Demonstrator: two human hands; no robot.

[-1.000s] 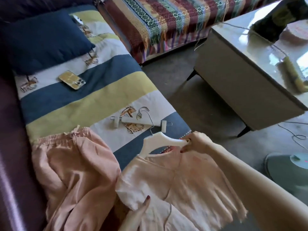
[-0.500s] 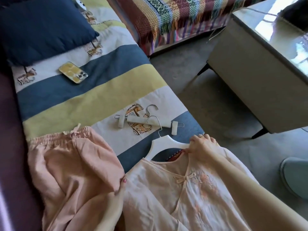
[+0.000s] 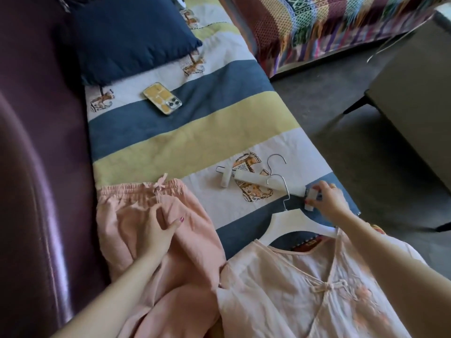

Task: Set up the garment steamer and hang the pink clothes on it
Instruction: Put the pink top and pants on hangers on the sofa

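Count: two pink garments, two white hangers, one phone, one dark blue cushion.
Trousers point(image 3: 146, 230): pink, elastic waist with a bow, lying flat on the striped blanket point(image 3: 195, 123) at the left.
Top point(image 3: 305, 289): pale pink, beside the trousers on the right, with the shoulder hanger point(image 3: 290, 223) in its neck and the hook pointing up the blanket.
Clip hanger point(image 3: 266, 182): lies on the blanket just past the top; two clips, one at each end.
Left hand point(image 3: 156, 228): rests flat on the trousers below the waistband, fingers loosely spread, thumb out to the side.
Right hand point(image 3: 328, 200): fingers curled, pinching the right-end clip of the clip hanger; forearm crosses over the top's shoulder.
Around: phone point(image 3: 162, 98) face down higher up the blanket; cushion point(image 3: 131, 37) above it; purple sofa back point(image 3: 36, 167) at left; patterned throw point(image 3: 329, 25) at the far end; dark table point(image 3: 415, 106) on the floor at right.
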